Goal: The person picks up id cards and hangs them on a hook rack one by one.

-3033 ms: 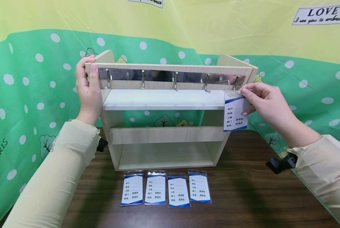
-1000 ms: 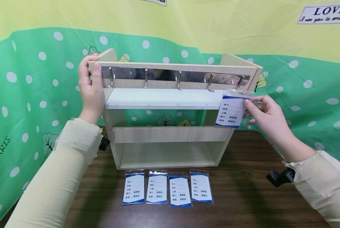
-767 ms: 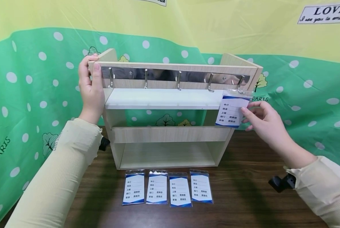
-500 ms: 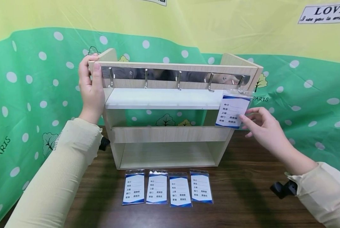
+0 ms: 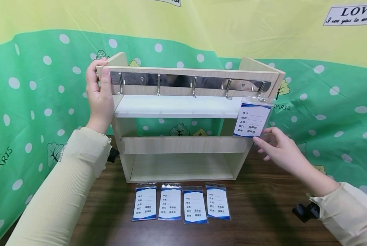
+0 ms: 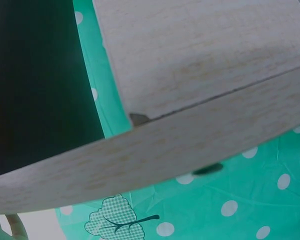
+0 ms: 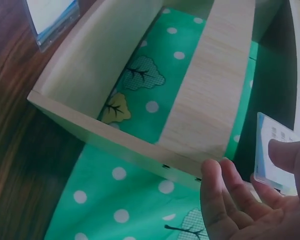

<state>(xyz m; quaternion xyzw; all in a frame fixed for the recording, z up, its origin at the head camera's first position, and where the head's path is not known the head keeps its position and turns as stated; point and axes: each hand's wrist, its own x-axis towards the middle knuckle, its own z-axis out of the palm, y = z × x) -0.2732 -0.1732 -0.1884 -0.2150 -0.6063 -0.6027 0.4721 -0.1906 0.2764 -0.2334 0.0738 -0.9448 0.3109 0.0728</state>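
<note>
Right hand (image 5: 278, 148) at the bottom corner of a hanging card (image 5: 251, 119).
Four cards (image 5: 171, 204) lie on the table (image 5: 263, 212) before the shelf's (image 5: 183, 145) front edge, long sides pointing toward it. In the space beside the shelf's right edge, the right hand's fingers are loosely parted; whether the thumb touches is unclear. The hanging card is on the rightmost hook (image 5: 261, 89), long axis near upright, foot tilted left. The left hand (image 5: 99, 97) grips the shelf's upper left corner.

Left sleeve (image 5: 55, 184): cream, long, finely ribbed, wrinkled cuff
Right sleeve (image 5: 351, 208): cream, wrinkled cuff
Wrist cameras (image 5: 301, 212): small, black
</note>
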